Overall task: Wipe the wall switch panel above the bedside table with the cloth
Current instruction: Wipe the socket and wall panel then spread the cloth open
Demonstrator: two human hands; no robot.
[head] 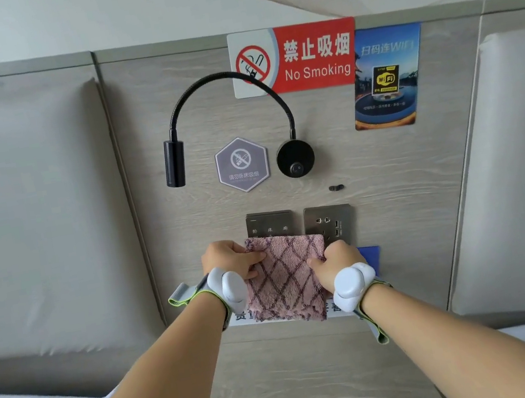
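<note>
Right now the person's left hand (229, 260) is gripping the upper left edge of a fluffy pink cloth with a dark purple diamond pattern (287, 274), fingers curled over the fabric. The right hand (338, 264) is pinching the cloth's right edge, thumb and fingers closed on it. Between the two hands the cloth is hanging spread out flat, covering the lower part of the brushed grey metal switch panel (269, 225) on the pale wood-grain wall board (390, 184), just above the matching wood-grain bedside table top (302, 383). Only the upper strip of the switch panel is showing above the cloth. Just beside it, to the right, a grey metal socket plate with USB ports (329, 220) is sitting with its lower left corner hidden behind the cloth. Both wrists are wearing white plastic sensor bands (351, 283) on grey straps. Higher on the board, a black gooseneck reading lamp (175, 163) is arching from its round black base (295, 158), with a grey hexagonal no-smoking badge (242, 164) between them. A red and white No Smoking sign (295, 58) and a blue WiFi card (385, 77) are hanging near the top.
</note>
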